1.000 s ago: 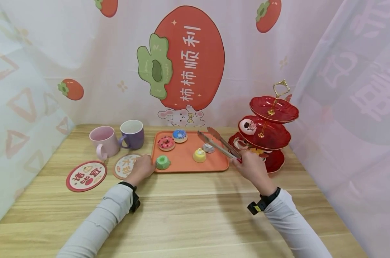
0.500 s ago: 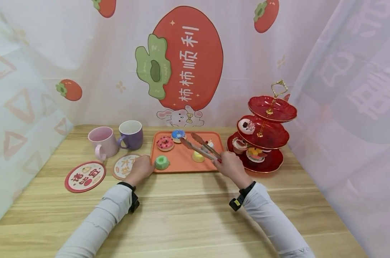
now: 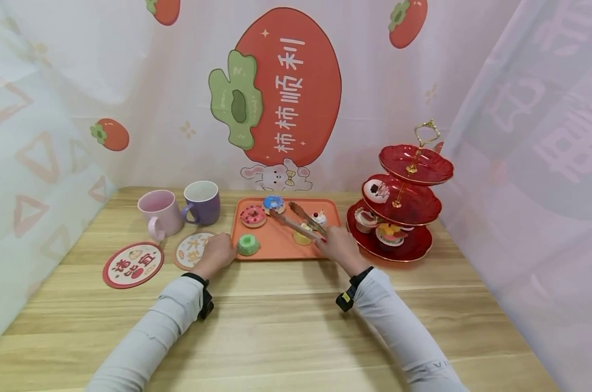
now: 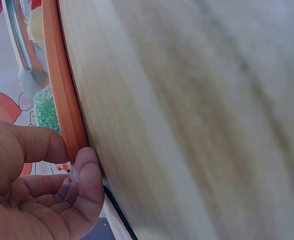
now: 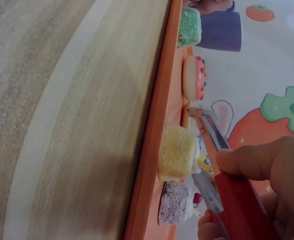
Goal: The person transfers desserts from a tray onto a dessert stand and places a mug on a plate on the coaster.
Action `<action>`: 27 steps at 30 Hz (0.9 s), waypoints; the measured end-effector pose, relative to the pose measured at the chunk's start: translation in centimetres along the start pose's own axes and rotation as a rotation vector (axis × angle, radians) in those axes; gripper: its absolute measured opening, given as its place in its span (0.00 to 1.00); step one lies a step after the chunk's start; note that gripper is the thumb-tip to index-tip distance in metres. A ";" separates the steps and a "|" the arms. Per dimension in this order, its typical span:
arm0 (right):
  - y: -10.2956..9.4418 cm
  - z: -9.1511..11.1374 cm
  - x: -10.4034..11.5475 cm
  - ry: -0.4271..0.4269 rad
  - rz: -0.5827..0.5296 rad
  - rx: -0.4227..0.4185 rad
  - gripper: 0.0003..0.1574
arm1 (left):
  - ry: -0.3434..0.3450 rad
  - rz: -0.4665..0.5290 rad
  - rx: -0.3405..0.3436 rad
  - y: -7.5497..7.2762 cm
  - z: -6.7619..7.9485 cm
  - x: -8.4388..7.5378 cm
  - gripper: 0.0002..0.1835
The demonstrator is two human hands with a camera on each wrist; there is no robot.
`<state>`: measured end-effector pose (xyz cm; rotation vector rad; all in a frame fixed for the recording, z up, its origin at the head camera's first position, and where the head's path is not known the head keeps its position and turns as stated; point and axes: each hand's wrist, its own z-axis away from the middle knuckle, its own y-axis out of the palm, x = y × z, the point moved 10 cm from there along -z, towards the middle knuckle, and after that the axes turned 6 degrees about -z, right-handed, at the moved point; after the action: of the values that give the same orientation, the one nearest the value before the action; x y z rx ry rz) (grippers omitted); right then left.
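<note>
One low sweep by your right hand (image 3: 338,246), gripping tongs (image 5: 239,202), could topple the yellow cake (image 5: 177,152); your left hand (image 3: 217,252) pinches the near-left tray rim (image 4: 65,85).

Pink mug (image 3: 161,215) nr purp. mug (image 3: 206,209)

pinches the orange rectangular tray (image 3: 275,249) at its near left corner with the bare left hand (image 3: 216,252); grips with the bare, curled right hand (image 3: 340,245) by the tray's near right corner; stretches both light-grey-sleeved arms (image 3: 151,335) forward.
</note>
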<state>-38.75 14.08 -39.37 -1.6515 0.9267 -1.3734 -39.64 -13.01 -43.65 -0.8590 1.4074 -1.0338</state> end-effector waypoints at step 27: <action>1.7 -1.8 1.9 0.025 0.104 0.028 0.17 | -0.007 0.001 0.003 0.2 0.0 0.1 0.13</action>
<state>-40.33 11.45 -39.89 -1.5466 0.9893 -1.3331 -39.67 -13.07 -43.88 -0.8587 1.4005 -1.0308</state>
